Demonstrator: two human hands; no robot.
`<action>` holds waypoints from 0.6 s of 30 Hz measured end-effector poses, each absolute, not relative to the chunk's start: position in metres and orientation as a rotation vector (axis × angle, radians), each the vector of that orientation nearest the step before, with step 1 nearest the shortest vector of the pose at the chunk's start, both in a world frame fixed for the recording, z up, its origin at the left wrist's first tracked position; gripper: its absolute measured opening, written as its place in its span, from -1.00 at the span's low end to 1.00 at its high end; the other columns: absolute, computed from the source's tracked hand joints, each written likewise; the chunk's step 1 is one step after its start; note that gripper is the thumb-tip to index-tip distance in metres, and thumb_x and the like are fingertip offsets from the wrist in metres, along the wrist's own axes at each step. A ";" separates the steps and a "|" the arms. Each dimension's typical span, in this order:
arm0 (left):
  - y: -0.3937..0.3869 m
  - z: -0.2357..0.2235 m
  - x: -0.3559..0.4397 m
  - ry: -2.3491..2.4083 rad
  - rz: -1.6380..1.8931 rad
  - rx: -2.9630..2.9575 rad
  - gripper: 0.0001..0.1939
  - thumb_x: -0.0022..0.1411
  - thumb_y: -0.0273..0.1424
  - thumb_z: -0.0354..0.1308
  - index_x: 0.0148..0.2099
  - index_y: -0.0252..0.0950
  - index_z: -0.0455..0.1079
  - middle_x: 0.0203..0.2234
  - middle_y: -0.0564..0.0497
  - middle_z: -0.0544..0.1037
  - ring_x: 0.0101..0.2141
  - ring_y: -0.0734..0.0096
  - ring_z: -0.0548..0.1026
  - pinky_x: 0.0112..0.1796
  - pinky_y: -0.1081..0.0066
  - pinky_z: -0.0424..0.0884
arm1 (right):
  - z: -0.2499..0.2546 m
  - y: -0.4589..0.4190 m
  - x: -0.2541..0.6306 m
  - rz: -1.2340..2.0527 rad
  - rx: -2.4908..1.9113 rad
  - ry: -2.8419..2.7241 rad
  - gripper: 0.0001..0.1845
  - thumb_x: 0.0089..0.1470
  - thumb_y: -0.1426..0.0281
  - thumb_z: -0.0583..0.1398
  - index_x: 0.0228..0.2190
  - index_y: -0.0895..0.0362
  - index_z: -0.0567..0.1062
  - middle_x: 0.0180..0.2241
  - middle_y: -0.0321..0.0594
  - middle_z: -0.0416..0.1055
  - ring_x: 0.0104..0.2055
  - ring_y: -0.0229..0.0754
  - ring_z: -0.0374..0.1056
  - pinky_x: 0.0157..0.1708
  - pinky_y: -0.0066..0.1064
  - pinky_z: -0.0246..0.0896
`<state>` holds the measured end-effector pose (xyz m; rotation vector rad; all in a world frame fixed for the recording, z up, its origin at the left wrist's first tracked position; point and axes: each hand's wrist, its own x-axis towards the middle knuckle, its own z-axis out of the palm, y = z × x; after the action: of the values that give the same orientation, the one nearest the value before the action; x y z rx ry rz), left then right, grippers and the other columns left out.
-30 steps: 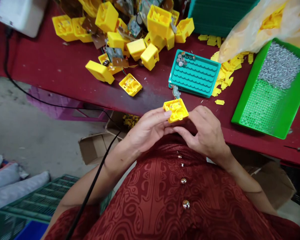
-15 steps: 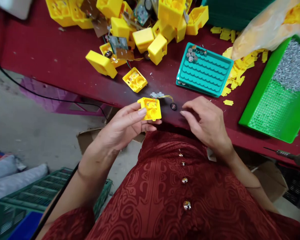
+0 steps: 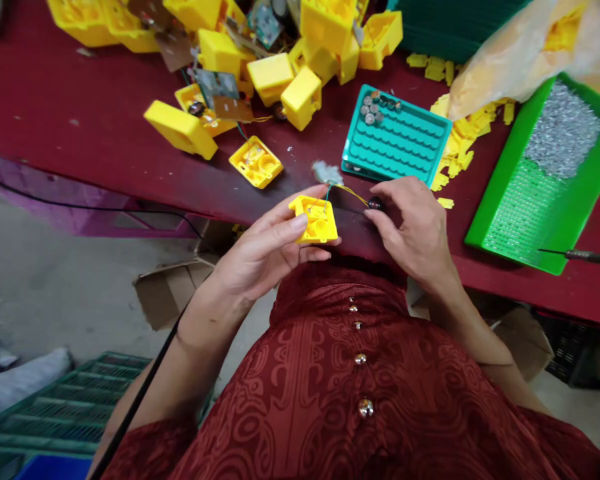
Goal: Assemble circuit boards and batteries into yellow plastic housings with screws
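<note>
My left hand (image 3: 263, 250) grips a small open yellow plastic box (image 3: 315, 219) at the near edge of the dark red table (image 3: 95, 137). Thin wires run from the box to a small grey circuit board (image 3: 327, 173) and to a small dark round part (image 3: 375, 203). My right hand (image 3: 415, 230) pinches that round part between thumb and fingertips, just right of the box.
A pile of yellow boxes (image 3: 280, 60) and circuit boards lies at the back. A teal tray (image 3: 397, 143) holds a few button cells. A green basket (image 3: 535, 193) holds metal bits. A screwdriver (image 3: 587, 255) lies at the right. Crates sit on the floor at left.
The left hand carried the yellow box leftward from between both hands and kept it. The right hand let go of the box, then closed on the round wired part.
</note>
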<state>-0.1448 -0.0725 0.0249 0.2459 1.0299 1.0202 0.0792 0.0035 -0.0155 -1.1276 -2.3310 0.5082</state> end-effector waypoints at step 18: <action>-0.051 0.021 -0.112 1.265 0.882 0.654 -0.57 0.16 -0.17 0.51 -0.02 -0.26 0.53 -0.24 -0.02 0.65 -0.32 0.35 0.63 -0.40 0.50 0.51 | -0.017 0.001 0.126 0.531 -1.512 -2.107 -0.78 0.35 0.34 0.18 -0.22 0.09 0.64 -0.19 -0.12 0.56 -0.09 -0.11 0.46 -0.01 -0.19 0.41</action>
<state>-0.1120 -0.0511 0.0213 0.6537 1.2653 0.8819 0.1259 0.0013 -0.0171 -1.5121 -2.1067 0.5312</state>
